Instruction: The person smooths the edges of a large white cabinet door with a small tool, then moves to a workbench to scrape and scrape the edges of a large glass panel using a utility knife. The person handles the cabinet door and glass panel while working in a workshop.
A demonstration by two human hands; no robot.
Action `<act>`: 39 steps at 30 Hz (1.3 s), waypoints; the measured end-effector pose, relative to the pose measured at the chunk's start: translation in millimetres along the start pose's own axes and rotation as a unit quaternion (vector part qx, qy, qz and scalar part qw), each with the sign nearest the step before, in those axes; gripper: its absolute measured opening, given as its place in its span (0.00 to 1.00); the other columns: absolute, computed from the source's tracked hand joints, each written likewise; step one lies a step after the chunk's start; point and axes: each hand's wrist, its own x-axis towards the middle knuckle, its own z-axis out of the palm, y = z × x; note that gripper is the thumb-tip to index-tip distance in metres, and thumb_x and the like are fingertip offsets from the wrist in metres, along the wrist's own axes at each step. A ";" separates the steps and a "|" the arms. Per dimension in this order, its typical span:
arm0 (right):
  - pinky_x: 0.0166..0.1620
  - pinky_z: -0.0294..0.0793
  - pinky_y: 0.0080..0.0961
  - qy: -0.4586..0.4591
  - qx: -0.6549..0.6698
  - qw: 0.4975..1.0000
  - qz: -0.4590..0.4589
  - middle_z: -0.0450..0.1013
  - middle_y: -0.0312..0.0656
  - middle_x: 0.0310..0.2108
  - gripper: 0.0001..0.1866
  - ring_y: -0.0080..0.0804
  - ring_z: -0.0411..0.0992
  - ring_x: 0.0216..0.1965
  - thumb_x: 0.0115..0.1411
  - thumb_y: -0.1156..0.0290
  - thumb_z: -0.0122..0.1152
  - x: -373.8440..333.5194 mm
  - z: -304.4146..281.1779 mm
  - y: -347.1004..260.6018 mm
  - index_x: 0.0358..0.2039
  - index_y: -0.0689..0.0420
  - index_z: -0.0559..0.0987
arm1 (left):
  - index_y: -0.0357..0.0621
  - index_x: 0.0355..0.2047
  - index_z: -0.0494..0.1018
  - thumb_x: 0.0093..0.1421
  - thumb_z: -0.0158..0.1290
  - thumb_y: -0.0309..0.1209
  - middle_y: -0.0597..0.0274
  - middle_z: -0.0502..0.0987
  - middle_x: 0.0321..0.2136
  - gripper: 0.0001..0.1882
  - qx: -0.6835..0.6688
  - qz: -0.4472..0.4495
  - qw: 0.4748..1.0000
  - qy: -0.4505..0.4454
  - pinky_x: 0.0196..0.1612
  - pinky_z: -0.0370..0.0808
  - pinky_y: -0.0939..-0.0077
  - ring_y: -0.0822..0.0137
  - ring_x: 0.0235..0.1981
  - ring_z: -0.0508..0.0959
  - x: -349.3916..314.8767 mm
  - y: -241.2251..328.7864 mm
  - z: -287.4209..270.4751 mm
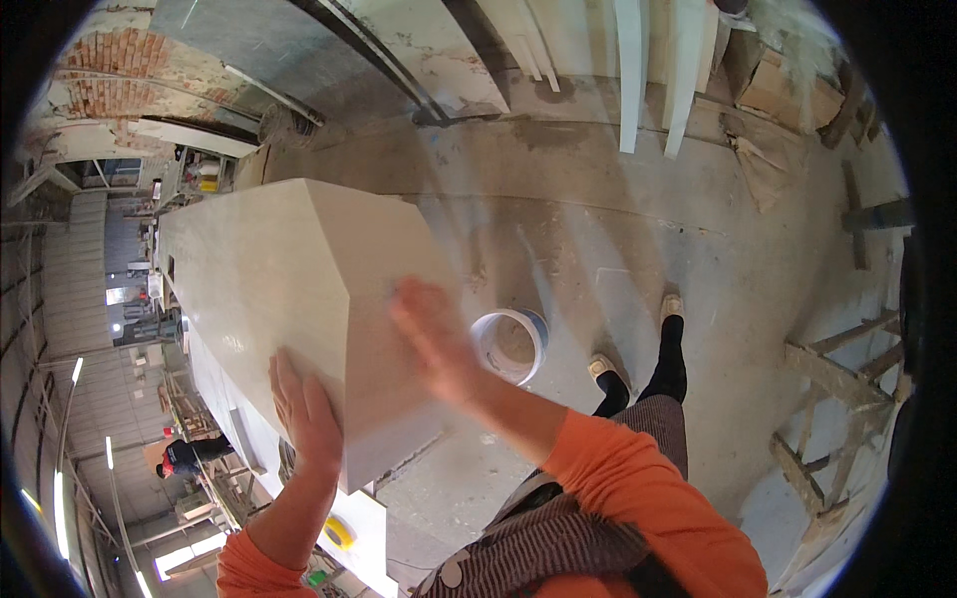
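A large off-white, angular box-like piece (249,259) with smooth faces stands in front of me, to the left of the middle. My left hand (304,409) lies flat on its broad top face, close to the long edge, fingers stretched out. Against the narrower side face is my right hand (434,334), blurred by motion, with its fingers curled together. A small bluish-grey bit shows at the fingertips, too smeared to name.
A white bucket (510,346) stands on the concrete floor right of the piece. A yellow tape roll (339,532) lies on a white board (364,528) near my left arm. Wooden trestles (837,399) are at the right. Another person (184,455) is far left.
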 end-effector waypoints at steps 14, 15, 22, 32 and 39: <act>0.60 0.66 0.39 0.113 0.084 0.986 0.092 0.73 0.51 0.53 0.31 0.49 0.69 0.57 0.52 0.90 0.45 134.1 12.5 -17.5 0.58 0.57 0.72 | 0.34 0.68 0.50 0.69 0.34 0.37 0.36 0.51 0.67 0.30 0.044 -0.001 0.999 -0.022 0.69 0.46 0.51 0.40 0.68 0.50 -6.6 15.3 -6.2; 0.61 0.65 0.39 0.108 0.105 0.976 0.156 0.73 0.51 0.53 0.30 0.49 0.69 0.57 0.53 0.89 0.45 131.3 12.7 -10.1 0.58 0.57 0.72 | 0.33 0.68 0.50 0.69 0.34 0.37 0.36 0.51 0.67 0.30 0.044 -0.002 0.999 -0.024 0.69 0.46 0.52 0.40 0.68 0.50 -7.5 15.8 -6.5; 0.60 0.67 0.38 0.054 0.119 0.928 0.350 0.73 0.52 0.53 0.23 0.49 0.71 0.56 0.60 0.81 0.46 49.4 2.0 106.2 0.55 0.57 0.74 | 0.30 0.67 0.49 0.68 0.33 0.35 0.36 0.51 0.67 0.30 0.068 0.039 0.996 -0.034 0.69 0.45 0.52 0.40 0.68 0.50 -8.4 19.8 -8.6; 0.43 0.70 0.21 0.104 0.104 0.869 0.472 0.74 0.37 0.44 0.20 0.22 0.69 0.36 0.67 0.75 0.44 11.0 -62.7 106.7 0.57 0.59 0.72 | 0.28 0.66 0.50 0.65 0.33 0.34 0.35 0.52 0.66 0.32 0.075 -0.001 0.997 -0.032 0.70 0.46 0.53 0.40 0.68 0.52 -8.3 30.7 -11.1; 0.44 0.71 0.21 0.054 0.234 0.794 0.559 0.73 0.36 0.43 0.19 0.22 0.69 0.37 0.64 0.73 0.49 91.9 -95.2 95.1 0.55 0.57 0.72 | 0.26 0.65 0.53 0.63 0.35 0.31 0.33 0.54 0.65 0.31 0.086 0.023 0.996 -0.018 0.70 0.46 0.53 0.38 0.68 0.52 -9.5 39.6 -9.8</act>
